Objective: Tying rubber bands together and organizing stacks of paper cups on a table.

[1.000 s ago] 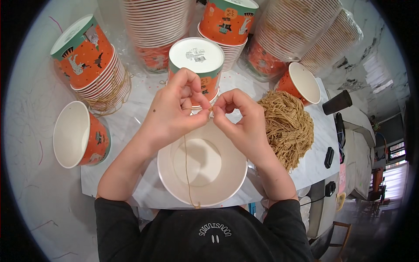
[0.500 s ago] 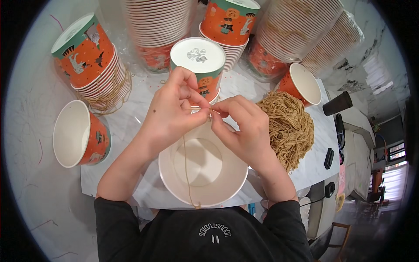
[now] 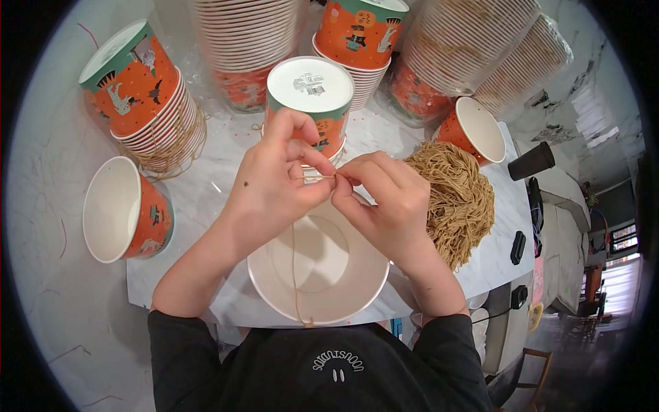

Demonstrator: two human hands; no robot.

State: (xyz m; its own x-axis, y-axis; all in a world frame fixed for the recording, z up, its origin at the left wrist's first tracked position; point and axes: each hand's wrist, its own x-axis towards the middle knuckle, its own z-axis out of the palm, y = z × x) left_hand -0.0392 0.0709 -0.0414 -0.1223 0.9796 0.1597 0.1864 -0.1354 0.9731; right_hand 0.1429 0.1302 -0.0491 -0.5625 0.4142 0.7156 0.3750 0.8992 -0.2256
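A thin tan string [image 3: 294,268] runs down from my fingers across the white inside of a paper bucket [image 3: 357,292] and over its near rim. My left hand [image 3: 285,168] pinches the string between thumb and fingertips, above the bucket's far side. Close against it, my right hand [image 3: 384,192] pinches the same string; the fingertips of both hands almost meet. A short stretch of string shows between the left fingers. Just beyond my hands, an orange and green bucket [image 3: 311,93] stands upside down with its white base up.
To the right lies a heap of tan strings [image 3: 456,206] beside a tipped orange bucket [image 3: 480,130]. At the left are an inverted stack of buckets [image 3: 137,89] with string around it and a single tilted bucket [image 3: 113,209]. Plastic-wrapped stacks [image 3: 250,41] line the back.
My right hand has shifted slightly right and my left hand slightly down, both still pinching the string. The bucket under them has barely moved.
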